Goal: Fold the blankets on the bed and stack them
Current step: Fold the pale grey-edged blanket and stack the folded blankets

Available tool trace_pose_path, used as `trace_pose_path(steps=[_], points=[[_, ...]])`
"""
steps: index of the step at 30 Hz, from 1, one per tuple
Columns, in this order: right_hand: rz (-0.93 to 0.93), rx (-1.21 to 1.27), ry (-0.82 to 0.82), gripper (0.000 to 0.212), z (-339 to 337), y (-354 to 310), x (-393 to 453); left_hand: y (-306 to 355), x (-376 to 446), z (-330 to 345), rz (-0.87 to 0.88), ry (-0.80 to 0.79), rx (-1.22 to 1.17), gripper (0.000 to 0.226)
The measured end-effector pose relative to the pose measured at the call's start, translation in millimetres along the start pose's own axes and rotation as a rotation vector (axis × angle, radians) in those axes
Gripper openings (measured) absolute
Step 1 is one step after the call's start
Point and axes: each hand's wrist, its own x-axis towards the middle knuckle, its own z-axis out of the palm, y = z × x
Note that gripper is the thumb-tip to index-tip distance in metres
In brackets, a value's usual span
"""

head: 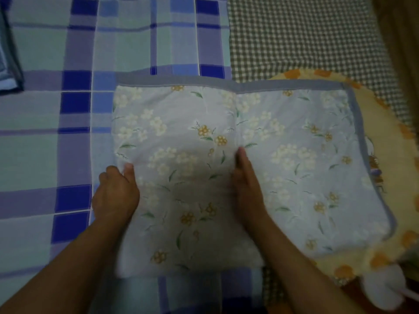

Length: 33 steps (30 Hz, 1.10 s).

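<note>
the left hand [115, 196] pinches the left edge of the floral blanket [283, 166], thumb on top, fingers curled under. the right hand [246, 184] lies flat with straight fingers along its middle crease. the blanket lies folded on a blue plaid sheet [45, 143], its right part over a yellow-orange pillow [403, 173]. a checked cloth [306, 37] lies beyond, a curtain [401, 30] at far right.

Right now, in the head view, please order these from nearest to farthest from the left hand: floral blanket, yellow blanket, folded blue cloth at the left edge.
1. Floral blanket: gripped by the left hand.
2. Folded blue cloth: far upper left.
3. Yellow blanket: far right edge.
</note>
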Motion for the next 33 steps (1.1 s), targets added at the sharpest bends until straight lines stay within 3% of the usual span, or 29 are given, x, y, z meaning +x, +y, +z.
trace_pose_path(steps=[4, 8, 10, 12, 15, 17, 18, 20, 22, 24, 26, 28, 30, 32, 33], points=[[0.150, 0.191, -0.040, 0.052, -7, 49, -113, 8, 4, -3, -0.078, -0.091, 0.016, 0.072], [0.107, 0.084, -0.033, 0.057, 1, 68, -117, 6, -1, -15, -0.082, -0.191, -0.125, 0.073], [0.091, 0.008, -0.016, 0.056, 6, 71, -108, -4, -11, -32, -0.158, -0.344, -0.372, 0.068], [0.103, -0.009, -0.047, 0.056, 2, 65, -107, -14, -24, -59, -0.334, -0.608, -0.682, 0.063], [0.281, 0.101, -0.138, 0.046, -28, 34, -96, 0, -52, -106, -0.424, -0.871, -0.925, 0.043], [0.431, 0.182, -0.268, 0.028, -61, -2, -76, 35, -73, -137, -0.357, -0.904, -1.018, 0.038], [0.504, 0.238, -0.325, 0.021, -81, -22, -66, 59, -85, -151, -0.296, -0.931, -1.040, 0.049], [0.559, 0.272, -0.384, 0.031, -122, -59, -47, 118, -109, -165, -0.125, -0.976, -1.073, 0.065], [0.502, 0.349, -0.392, 0.048, -166, -92, -26, 184, -141, -153, 0.090, -0.909, -1.114, 0.054], [0.408, 0.529, -0.382, 0.053, -211, -121, -5, 250, -180, -124, 0.293, -0.800, -1.064, 0.071], [0.312, 0.546, -0.360, 0.061, -259, -138, 16, 305, -223, -72, 0.399, -0.746, -0.815, 0.090], [0.252, 0.359, -0.292, 0.061, -293, -131, 41, 347, -264, -10, 0.418, -0.692, -0.565, 0.091], [0.226, 0.044, -0.153, 0.065, -311, -95, 66, 376, -290, 44, 0.414, -0.746, -0.498, 0.091], [0.224, -0.217, -0.062, 0.056, -317, -47, 78, 384, -303, 74, 0.462, -0.806, -0.407, 0.077], [0.199, -0.273, -0.044, 0.056, -317, -24, 82, 377, -306, 79, 0.527, -0.737, -0.359, 0.063]])
